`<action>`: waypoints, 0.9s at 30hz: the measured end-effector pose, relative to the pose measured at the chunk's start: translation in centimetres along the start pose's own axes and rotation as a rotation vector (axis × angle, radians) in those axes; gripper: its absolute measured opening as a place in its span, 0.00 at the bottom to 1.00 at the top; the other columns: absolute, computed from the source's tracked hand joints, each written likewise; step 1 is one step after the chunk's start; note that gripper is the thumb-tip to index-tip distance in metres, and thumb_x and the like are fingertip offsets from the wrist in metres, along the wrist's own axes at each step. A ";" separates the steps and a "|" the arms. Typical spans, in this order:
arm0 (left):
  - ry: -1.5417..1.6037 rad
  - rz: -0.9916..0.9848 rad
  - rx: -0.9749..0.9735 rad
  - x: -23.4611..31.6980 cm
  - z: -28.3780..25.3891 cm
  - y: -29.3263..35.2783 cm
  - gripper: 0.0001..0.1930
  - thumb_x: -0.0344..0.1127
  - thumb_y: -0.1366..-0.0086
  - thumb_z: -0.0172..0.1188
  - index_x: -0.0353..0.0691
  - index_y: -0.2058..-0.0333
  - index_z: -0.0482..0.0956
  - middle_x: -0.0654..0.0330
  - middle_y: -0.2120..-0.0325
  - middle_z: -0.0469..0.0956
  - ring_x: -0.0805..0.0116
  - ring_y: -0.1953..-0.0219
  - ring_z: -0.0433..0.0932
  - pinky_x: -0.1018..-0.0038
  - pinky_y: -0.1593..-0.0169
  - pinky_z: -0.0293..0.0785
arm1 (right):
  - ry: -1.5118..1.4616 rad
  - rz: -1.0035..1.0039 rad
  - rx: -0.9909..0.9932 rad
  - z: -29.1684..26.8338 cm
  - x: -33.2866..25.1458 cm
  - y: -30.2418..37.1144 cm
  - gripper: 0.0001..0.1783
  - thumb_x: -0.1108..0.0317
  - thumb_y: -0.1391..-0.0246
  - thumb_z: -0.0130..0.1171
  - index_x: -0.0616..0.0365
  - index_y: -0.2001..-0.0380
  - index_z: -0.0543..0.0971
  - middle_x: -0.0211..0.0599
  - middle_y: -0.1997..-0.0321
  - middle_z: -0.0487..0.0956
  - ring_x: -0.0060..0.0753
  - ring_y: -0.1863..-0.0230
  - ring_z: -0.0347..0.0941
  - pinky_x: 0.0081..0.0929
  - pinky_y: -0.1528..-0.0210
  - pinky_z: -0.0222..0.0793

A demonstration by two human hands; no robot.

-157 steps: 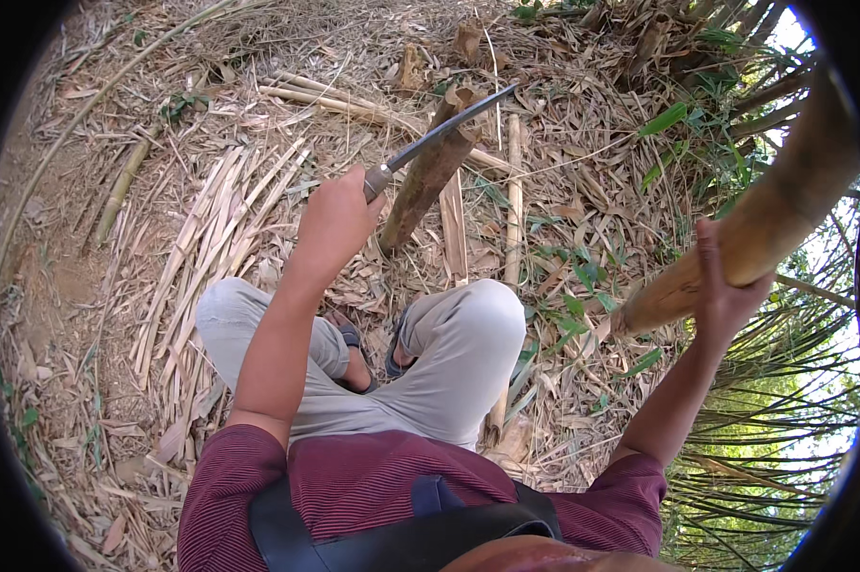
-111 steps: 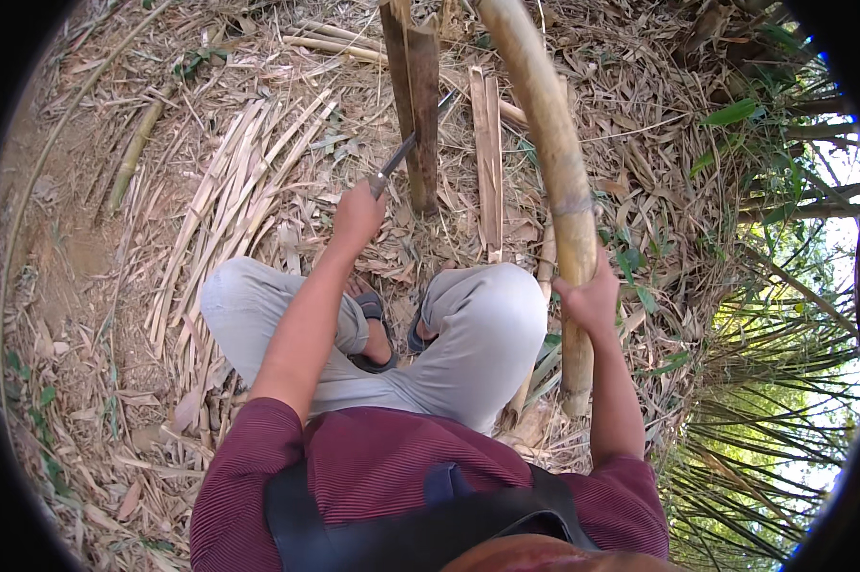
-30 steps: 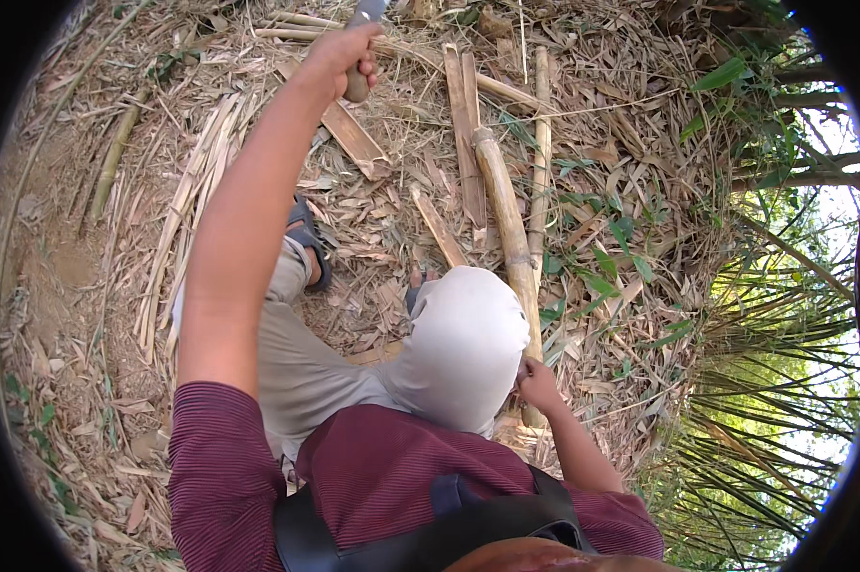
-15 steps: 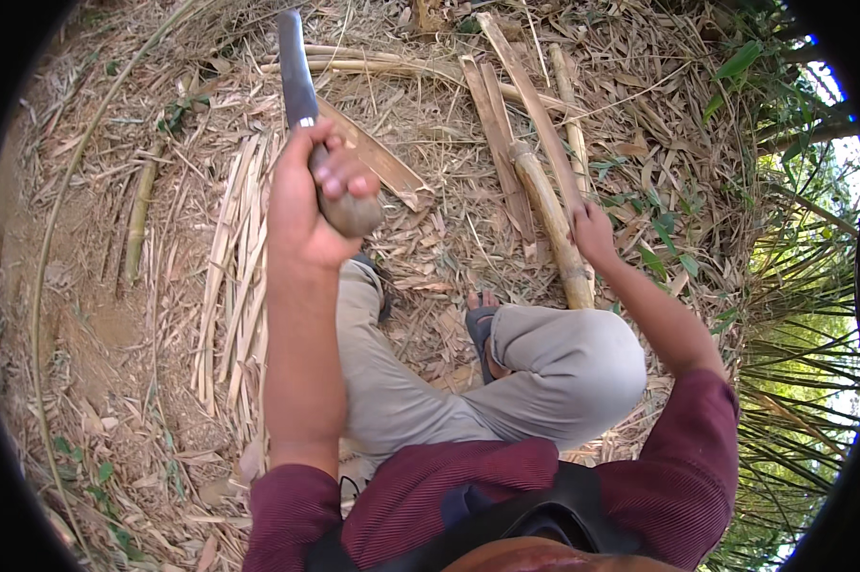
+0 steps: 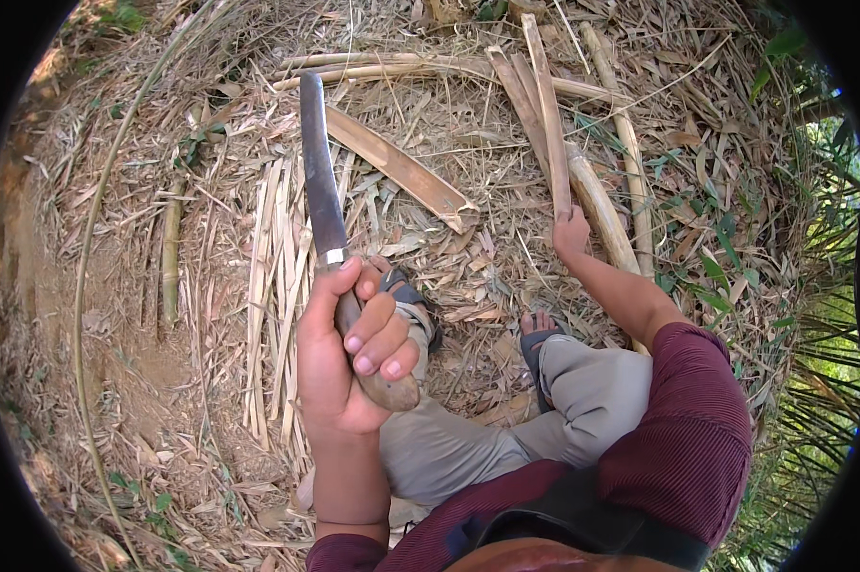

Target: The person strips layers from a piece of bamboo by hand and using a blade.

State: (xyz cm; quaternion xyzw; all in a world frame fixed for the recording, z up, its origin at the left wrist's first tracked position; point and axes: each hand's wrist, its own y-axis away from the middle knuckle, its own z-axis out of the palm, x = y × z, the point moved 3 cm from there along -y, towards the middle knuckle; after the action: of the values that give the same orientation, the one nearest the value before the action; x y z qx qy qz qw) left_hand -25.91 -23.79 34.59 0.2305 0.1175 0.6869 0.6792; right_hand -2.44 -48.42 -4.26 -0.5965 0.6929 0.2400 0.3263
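My left hand is wrapped round the wooden handle of a machete, its long dark blade pointing up and away from me. Farther off on the right, my right hand is closed on the near end of a split bamboo slat, which stretches away from me. Beside that hand lies a thick bamboo pole. Another split bamboo piece rests just left of the held slat. Between the two hands, a wide bamboo half lies on the ground with its hollow side up.
Several thin pale strips lie bundled left of the machete. A green bamboo length and a long curved stem are farther left. Poles lie across the far side. Dry leaves cover the ground; leafy plants grow at right.
The view has shifted. My left hand has come lower and nearer with the machete. My right hand has drawn the slat inward to the left of the thick pole, and the slat points straighter away.
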 end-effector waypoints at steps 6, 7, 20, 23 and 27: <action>0.013 -0.008 0.124 -1.1 0.6 0.1 0.13 0.43 0.22 0.42 0.44 0.67 0.67 0.72 0.90 0.56 0.78 0.91 0.56 0.73 0.85 0.62 | 0.612 0.152 0.009 0.0 1.2 -1.1 0.22 0.61 0.41 0.54 0.64 0.48 0.74 0.62 0.50 0.75 0.63 0.47 0.73 0.51 0.43 0.67; 0.030 0.002 0.094 -1.0 0.5 0.3 0.15 0.43 0.22 0.41 0.42 0.66 0.67 0.71 0.89 0.57 0.78 0.91 0.57 0.72 0.85 0.63 | 0.574 -0.022 -0.030 0.7 -0.8 -1.1 0.24 0.61 0.42 0.55 0.65 0.47 0.72 0.62 0.48 0.73 0.64 0.46 0.71 0.51 0.42 0.67; 0.070 0.022 0.103 -0.3 -0.1 1.0 0.15 0.43 0.22 0.40 0.42 0.66 0.67 0.70 0.89 0.57 0.76 0.91 0.58 0.70 0.85 0.65 | 0.331 -0.775 -0.757 13.9 -18.5 2.0 0.27 0.56 0.43 0.61 0.64 0.46 0.72 0.55 0.44 0.72 0.56 0.41 0.68 0.46 0.37 0.66; 0.123 0.020 0.037 0.0 -0.7 1.4 0.19 0.45 0.21 0.35 0.37 0.63 0.67 0.67 0.87 0.59 0.73 0.89 0.59 0.66 0.82 0.67 | 0.533 -0.716 -0.824 16.3 -20.2 3.6 0.33 0.50 0.44 0.63 0.63 0.44 0.71 0.56 0.43 0.72 0.55 0.38 0.68 0.47 0.36 0.65; 0.021 0.031 0.190 0.6 -0.9 1.8 0.14 0.44 0.22 0.42 0.45 0.67 0.66 0.71 0.90 0.56 0.76 0.92 0.56 0.70 0.84 0.66 | 0.539 -0.629 -0.811 19.6 -20.6 3.6 0.45 0.44 0.50 0.70 0.64 0.40 0.66 0.59 0.42 0.71 0.58 0.37 0.66 0.48 0.35 0.65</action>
State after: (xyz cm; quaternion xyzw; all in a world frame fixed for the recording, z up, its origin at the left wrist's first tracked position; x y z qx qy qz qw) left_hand -27.86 -23.18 34.76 0.2884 0.1858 0.6855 0.6422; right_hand -1.15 -19.88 -2.43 -0.8910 0.3937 0.2176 -0.0606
